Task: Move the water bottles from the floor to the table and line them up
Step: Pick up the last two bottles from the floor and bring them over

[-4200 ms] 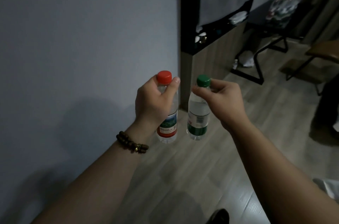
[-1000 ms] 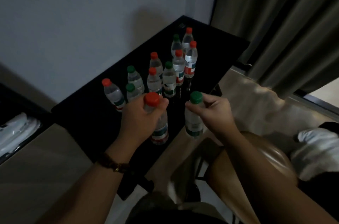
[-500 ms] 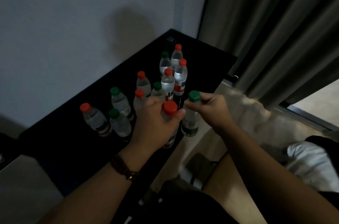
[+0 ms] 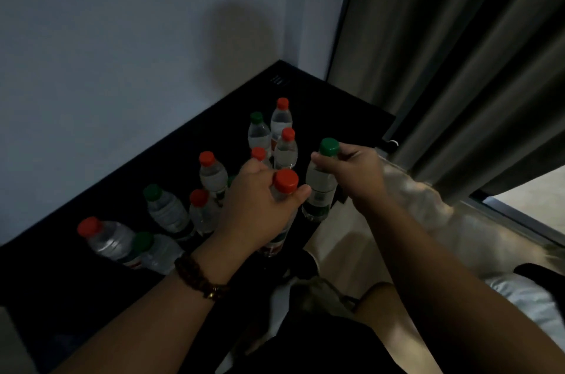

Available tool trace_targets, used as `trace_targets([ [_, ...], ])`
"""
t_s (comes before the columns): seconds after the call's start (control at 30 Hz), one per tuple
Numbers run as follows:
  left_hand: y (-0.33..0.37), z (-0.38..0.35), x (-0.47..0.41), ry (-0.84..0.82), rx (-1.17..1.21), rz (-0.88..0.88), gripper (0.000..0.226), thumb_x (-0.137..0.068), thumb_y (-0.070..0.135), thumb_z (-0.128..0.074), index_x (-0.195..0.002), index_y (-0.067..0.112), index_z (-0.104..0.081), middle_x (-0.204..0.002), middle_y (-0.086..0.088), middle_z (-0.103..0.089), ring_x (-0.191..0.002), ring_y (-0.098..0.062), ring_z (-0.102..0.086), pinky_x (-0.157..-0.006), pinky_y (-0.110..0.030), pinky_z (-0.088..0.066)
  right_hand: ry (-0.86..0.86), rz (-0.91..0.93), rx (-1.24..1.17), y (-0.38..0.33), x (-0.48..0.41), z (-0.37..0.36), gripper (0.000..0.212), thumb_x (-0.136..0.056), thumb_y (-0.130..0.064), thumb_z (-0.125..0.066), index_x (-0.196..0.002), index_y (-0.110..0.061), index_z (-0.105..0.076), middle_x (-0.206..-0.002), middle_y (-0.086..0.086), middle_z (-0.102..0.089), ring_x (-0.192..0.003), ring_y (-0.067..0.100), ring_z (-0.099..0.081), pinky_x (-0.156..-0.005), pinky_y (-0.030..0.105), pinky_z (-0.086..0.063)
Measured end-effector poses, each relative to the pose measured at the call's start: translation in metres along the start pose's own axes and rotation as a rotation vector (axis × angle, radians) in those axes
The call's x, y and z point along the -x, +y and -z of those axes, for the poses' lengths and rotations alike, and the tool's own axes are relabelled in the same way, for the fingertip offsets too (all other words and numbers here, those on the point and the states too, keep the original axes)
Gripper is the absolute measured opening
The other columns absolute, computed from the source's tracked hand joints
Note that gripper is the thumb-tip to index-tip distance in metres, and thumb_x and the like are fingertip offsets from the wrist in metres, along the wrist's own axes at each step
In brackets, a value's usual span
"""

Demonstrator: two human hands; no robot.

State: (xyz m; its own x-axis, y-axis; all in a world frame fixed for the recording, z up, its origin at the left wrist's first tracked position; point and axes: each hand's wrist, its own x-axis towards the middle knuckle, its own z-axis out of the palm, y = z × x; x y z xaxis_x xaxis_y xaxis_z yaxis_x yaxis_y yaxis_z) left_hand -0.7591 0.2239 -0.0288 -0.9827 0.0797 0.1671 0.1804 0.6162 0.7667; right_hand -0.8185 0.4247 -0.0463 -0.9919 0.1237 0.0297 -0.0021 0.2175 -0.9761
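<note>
Water bottles, two of them, hang upright at frame centre. The left grip (image 4: 256, 211) is curled round the neck of the red-capped bottle (image 4: 286, 181), and the right grip (image 4: 357, 174) pinches the green-capped bottle (image 4: 321, 187) under its cap. Both hover at the tabletop's (image 4: 336, 98) near edge. Standing bottles (image 4: 214, 174) crowd just beyond the left grip, and there is bare surface at upper right, beside the curtain (image 4: 458, 52).

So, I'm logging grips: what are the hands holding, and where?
Left hand grips the red-capped bottle at its neck; right hand pinches the green-capped bottle just below its cap.
</note>
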Motion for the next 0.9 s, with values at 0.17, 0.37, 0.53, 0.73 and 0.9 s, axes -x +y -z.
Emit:
trace_targets([
  [0.17, 0.008, -0.052, -0.071, 0.074, -0.008, -0.006, 0.042, -0.081, 0.068, -0.064, -0.079, 0.026, -0.068, -0.09, 0.016, -0.048, -0.082, 0.0, -0.055, -0.066, -0.011, -0.04, -0.064, -0.029, 0.062, 0.036, -0.096, 0.024, 0.016, -0.081, -0.027, -0.086, -0.091, -0.016, -0.081, -0.087, -0.001, -0.079, -0.087, 0.014, -0.076, -0.085, 0.047, -0.062],
  [0.37, 0.023, -0.115, -0.158, 0.223, -0.054, 0.115, 0.051, -0.077, 0.074, -0.06, -0.084, 0.025, -0.074, -0.09, 0.015, -0.051, -0.082, -0.001, -0.058, -0.067, -0.019, -0.05, -0.265, -0.055, 0.071, 0.065, -0.203, 0.048, 0.026, -0.08, -0.027, -0.087, -0.103, -0.017, -0.08, -0.096, -0.005, -0.079, -0.094, 0.01, -0.075, -0.089, 0.041, -0.061],
  [0.53, 0.021, -0.143, -0.211, 0.256, -0.13, 0.222, 0.054, -0.077, 0.078, -0.055, -0.087, 0.028, -0.072, -0.097, 0.017, -0.049, -0.089, 0.009, -0.052, -0.073, -0.013, -0.042, -0.385, -0.112, 0.025, 0.075, -0.276, 0.045, 0.038, -0.079, -0.021, -0.089, -0.114, -0.009, -0.077, -0.104, 0.002, -0.078, -0.102, 0.016, -0.073, -0.097, 0.041, -0.058],
  [0.73, 0.0, -0.164, -0.243, 0.275, -0.258, 0.258, 0.038, -0.084, 0.061, -0.063, -0.07, 0.026, -0.063, -0.079, 0.009, -0.051, -0.077, -0.003, -0.045, -0.062, -0.014, -0.034, -0.557, -0.083, 0.08, 0.094, -0.324, 0.031, 0.024, -0.08, -0.015, -0.088, -0.101, -0.009, -0.079, -0.097, 0.003, -0.077, -0.093, 0.016, -0.072, -0.09, 0.037, -0.059],
  [0.9, -0.014, -0.18, -0.249, 0.178, -0.246, 0.306, 0.038, -0.088, 0.05, -0.069, -0.067, 0.019, -0.062, -0.067, 0.004, -0.057, -0.075, -0.007, -0.053, -0.057, -0.029, -0.038, -0.63, -0.075, 0.095, 0.106, -0.338, 0.023, 0.026, -0.078, -0.016, -0.089, -0.102, -0.011, -0.079, -0.096, 0.0, -0.077, -0.094, 0.014, -0.072, -0.091, 0.036, -0.058],
])
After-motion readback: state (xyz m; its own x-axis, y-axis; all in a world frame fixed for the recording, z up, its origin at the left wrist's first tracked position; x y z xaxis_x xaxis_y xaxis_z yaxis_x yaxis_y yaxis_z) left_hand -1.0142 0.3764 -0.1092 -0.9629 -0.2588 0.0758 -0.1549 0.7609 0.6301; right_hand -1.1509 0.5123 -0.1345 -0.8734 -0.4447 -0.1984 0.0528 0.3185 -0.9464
